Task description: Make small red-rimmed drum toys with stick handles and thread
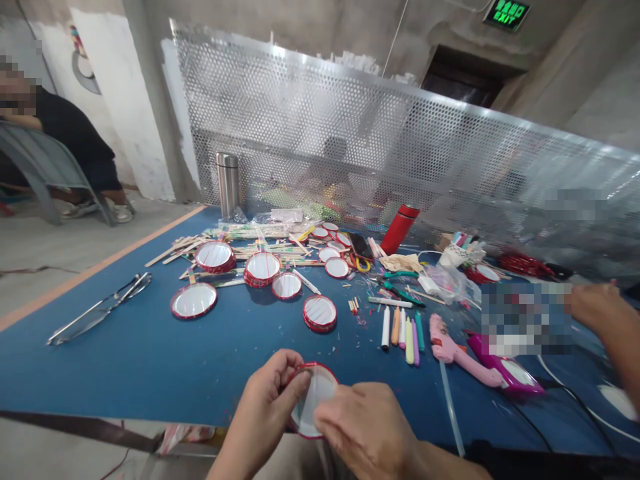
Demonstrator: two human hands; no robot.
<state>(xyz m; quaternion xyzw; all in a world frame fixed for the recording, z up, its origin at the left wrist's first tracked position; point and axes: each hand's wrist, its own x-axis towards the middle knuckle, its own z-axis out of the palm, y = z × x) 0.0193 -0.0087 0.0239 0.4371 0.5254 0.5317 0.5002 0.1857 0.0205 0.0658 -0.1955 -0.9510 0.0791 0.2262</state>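
Just past the table's near edge, I have a small round mirror (320,388) with a red rim between my two hands. My left hand (270,403) pinches its left side, thumb on the face and fingers curled behind. Closed fingers of my right hand (367,427) press against its lower right edge and cover part of it. Whether a thin strip is also in those fingers I cannot make out. Ahead lie a stack of red-rimmed mirrors (320,312), another stack (263,267) and a single mirror (194,301).
Several markers (403,328), a pink glue gun (463,357) and pliers (400,290) lie to the right. A red bottle (399,229) and a steel flask (229,183) stand near the perforated metal screen (300,120). Another person's arm (607,320) reaches in at right. Glasses (103,308) lie left.
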